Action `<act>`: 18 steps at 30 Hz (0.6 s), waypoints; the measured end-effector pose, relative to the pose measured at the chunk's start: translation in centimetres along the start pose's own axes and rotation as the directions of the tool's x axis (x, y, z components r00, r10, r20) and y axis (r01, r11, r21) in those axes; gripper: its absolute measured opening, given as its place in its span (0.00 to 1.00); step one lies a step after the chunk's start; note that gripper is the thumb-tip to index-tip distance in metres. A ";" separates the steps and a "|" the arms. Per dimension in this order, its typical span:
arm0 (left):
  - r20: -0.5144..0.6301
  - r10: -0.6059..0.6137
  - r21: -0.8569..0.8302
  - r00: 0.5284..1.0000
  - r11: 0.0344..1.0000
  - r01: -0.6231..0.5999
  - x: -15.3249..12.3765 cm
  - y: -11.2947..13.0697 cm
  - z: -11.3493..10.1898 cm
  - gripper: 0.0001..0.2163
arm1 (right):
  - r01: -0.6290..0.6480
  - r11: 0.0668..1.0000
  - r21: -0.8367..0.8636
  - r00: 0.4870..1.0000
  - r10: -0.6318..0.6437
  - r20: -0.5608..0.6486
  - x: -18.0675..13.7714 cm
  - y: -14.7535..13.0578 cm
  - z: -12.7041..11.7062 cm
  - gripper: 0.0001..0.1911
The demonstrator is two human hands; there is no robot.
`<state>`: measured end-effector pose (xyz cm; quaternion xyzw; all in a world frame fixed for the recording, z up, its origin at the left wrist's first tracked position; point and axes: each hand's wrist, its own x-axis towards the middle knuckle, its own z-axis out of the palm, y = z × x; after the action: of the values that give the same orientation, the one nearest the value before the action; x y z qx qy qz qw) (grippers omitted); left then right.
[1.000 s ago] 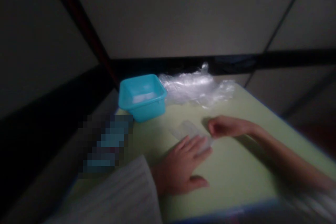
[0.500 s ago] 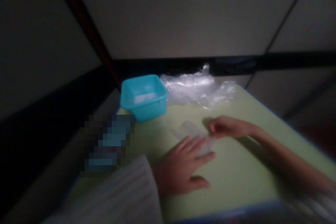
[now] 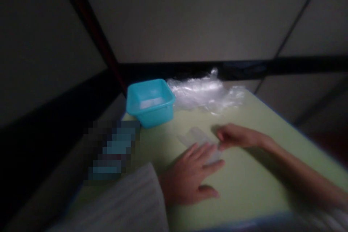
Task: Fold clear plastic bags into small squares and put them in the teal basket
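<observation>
A small clear plastic bag (image 3: pixel 195 137) lies flat on the pale green table (image 3: pixel 244 185). My left hand (image 3: pixel 191 175) rests on its near end, fingers stretched out and spread flat. My right hand (image 3: pixel 235 136) is at the bag's right edge with its fingers curled together in a pinch on the plastic. The picture is dim and blurred, so finer detail of the bag is lost.
A turquoise square tub (image 3: pixel 150 102) stands at the table's far left corner. A crumpled heap of clear plastic (image 3: pixel 205 94) lies beside it along the far edge. A dark rail and grey walls lie behind. A blurred-out patch sits left of the table.
Both hands stay on the bag with hardly any shift. The whole scene has slid slightly down and right in view.
</observation>
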<state>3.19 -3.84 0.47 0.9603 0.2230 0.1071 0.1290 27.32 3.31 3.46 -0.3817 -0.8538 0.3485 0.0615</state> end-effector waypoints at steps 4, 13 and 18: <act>0.013 -0.012 0.021 1.000 1.000 0.011 0.0 0.1 0.0 0.33 | -0.027 0.999 -0.032 1.000 0.026 -0.015 0.2 0.2 0.1 0.18; 0.059 -0.097 0.066 0.994 0.993 0.093 0.6 -0.9 -0.4 0.33 | -0.022 0.998 -0.061 1.000 0.022 -0.007 0.4 -0.1 0.0 0.16; 0.028 -0.132 0.110 0.991 0.986 0.128 0.9 -2.9 -0.8 0.29 | -0.042 0.997 -0.066 0.999 0.042 0.009 0.5 0.1 0.0 0.17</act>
<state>2.64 -0.77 0.55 0.9510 0.2884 0.0692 0.0876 27.00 3.72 3.26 -0.3997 -0.8570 0.3232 0.0372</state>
